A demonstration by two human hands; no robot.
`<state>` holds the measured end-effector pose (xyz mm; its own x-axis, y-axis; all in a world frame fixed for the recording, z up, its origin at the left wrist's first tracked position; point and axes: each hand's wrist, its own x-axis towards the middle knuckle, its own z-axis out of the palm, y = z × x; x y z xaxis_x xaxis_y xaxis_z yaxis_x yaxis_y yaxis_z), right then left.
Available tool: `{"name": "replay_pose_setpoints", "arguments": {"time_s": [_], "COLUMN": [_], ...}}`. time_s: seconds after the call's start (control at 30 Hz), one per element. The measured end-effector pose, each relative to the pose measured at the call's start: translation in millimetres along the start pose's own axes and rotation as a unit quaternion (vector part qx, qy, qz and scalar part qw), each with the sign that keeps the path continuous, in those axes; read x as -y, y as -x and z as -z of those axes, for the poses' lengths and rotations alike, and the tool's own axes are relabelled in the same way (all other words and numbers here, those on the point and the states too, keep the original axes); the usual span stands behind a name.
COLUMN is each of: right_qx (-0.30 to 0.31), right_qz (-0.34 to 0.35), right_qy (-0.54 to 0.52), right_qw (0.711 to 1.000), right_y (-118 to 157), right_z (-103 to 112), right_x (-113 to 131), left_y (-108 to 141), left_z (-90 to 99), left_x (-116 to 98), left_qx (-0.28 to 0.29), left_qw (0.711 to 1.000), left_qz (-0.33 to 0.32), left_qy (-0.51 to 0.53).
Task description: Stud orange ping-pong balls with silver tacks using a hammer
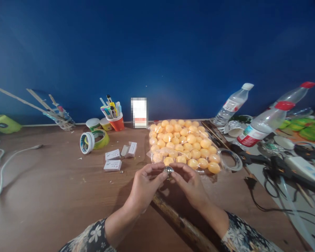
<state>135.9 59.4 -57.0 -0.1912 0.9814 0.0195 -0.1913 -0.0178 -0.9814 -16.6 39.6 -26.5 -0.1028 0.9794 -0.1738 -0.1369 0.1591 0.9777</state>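
Between the fingertips of both hands is a small, shiny, silver, rounded metal piece (168,170); its exact kind I cannot make out. My left hand (147,183) pinches it from the left, thumb and fingers closed. From the right, my right hand (190,183) grips the same piece in a like pinch. Beneath the hands a brown wooden stick (183,224) lies slanting toward the table's near edge. Just beyond the fingers rests a clear plastic bag of yellow-orange balls (182,143).
Small white boxes (112,165) lie left of my hands, with tape rolls (86,142) and an orange pen cup (116,122) behind. On the right stand plastic bottles (262,126), near a clear tape roll (232,160) and black glue guns (286,171) with cords. A white cable (1,175) runs at far left.
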Motion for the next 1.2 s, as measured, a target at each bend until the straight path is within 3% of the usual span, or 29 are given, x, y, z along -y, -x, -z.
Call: {"name": "replay_pose_setpoints", "arguments": {"time_s": [0.2, 0.37, 0.67, 0.87, 1.0, 1.2], "right_qx": [-0.010, -0.001, -0.008, -0.016, 0.012, 0.035], "right_qz": [0.018, 0.033, 0.033, -0.014, -0.060, -0.079], "right_qy": [0.063, 0.088, 0.025, -0.059, -0.107, -0.139], "right_qw": [0.998, 0.996, 0.999, 0.998, 0.992, 0.987], "right_y": [3, 3, 1, -3, -3, -3], "right_z": [-2, 0, 1, 2, 2, 0], "right_x": [4, 8, 6, -1, -3, 2], "left_y": [1, 2, 6, 1, 1, 3], "left_z": [-2.1, -2.4, -2.7, 0.4, 0.7, 1.0], "left_x": [-2, -4, -10, -7, -5, -9], "left_qx": [-0.011, -0.014, 0.008, 0.035, 0.063, 0.128], "left_qw": [0.997, 0.997, 0.999, 0.999, 0.998, 0.990], "left_qz": [-0.060, -0.060, -0.041, -0.019, 0.005, -0.049], "left_qy": [-0.043, -0.050, -0.029, -0.020, 0.001, -0.045]}}
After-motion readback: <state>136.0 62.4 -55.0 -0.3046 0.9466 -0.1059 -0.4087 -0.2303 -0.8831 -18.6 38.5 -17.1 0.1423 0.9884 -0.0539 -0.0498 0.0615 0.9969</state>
